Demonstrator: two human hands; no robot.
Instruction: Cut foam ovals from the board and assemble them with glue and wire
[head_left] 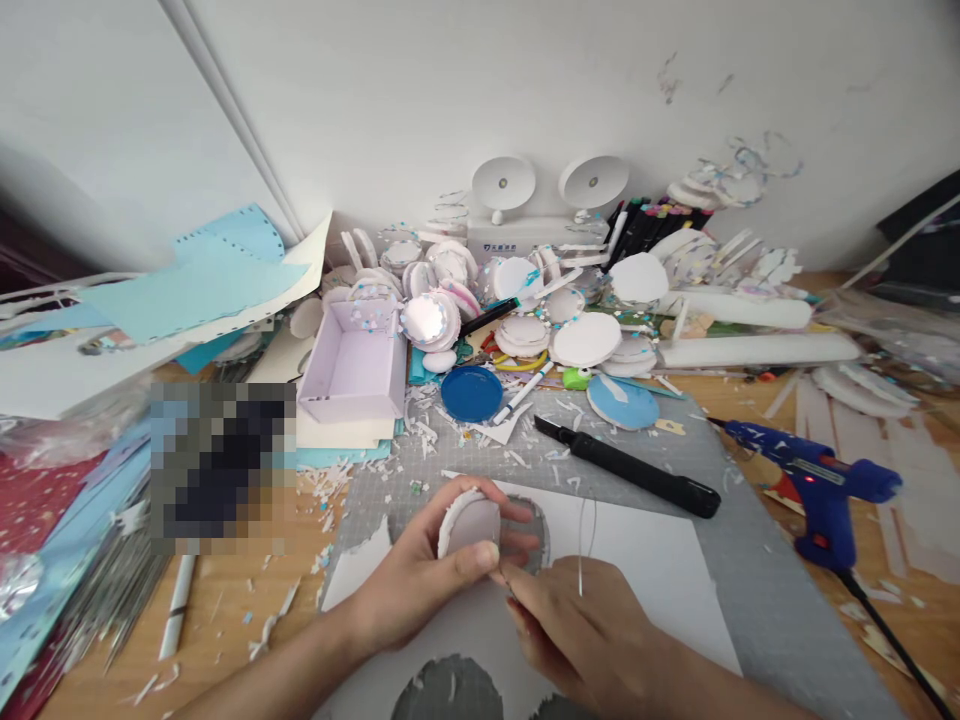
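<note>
My left hand (420, 585) is closed around a round white foam disc (471, 522), held on edge just above a white foam sheet (652, 575) with round holes cut out of it. My right hand (581, 625) is pinched at the disc's lower right edge, fingertips meeting the left thumb. What the right fingers pinch is too small to make out; a thin wire-like strand rises beside that hand. A black utility knife (626, 466) lies on the grey cutting mat (675, 450) just beyond the hands.
A blue hot glue gun (814, 485) with its cord rests at the right. A pale open box (352, 365), a blue lid (472, 392), several white foam discs, markers and paper scraps crowd the back. Stacked paper and card lie on the left.
</note>
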